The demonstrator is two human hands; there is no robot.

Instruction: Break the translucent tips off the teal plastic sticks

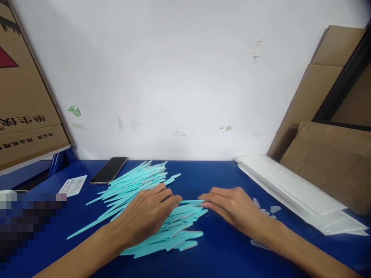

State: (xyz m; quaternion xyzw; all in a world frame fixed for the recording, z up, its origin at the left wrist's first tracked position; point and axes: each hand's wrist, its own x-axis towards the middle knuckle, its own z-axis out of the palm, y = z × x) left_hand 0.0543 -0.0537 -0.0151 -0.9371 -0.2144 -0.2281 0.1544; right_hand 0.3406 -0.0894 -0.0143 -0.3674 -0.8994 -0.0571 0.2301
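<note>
A heap of thin turquoise plastic sticks lies fanned out on a blue table. My left hand rests palm down on the near part of the heap, fingers stretched over the sticks. My right hand lies flat to the right of the heap, its fingertips touching the end of one stick that points toward it. Neither hand is closed round anything. The fingertips of both hands come close together over that stick.
A dark phone and a small white card lie at the back left. A stack of white sheets and cardboard boxes fill the right side. Another cardboard box leans at the left. Small pale scraps lie by my right wrist.
</note>
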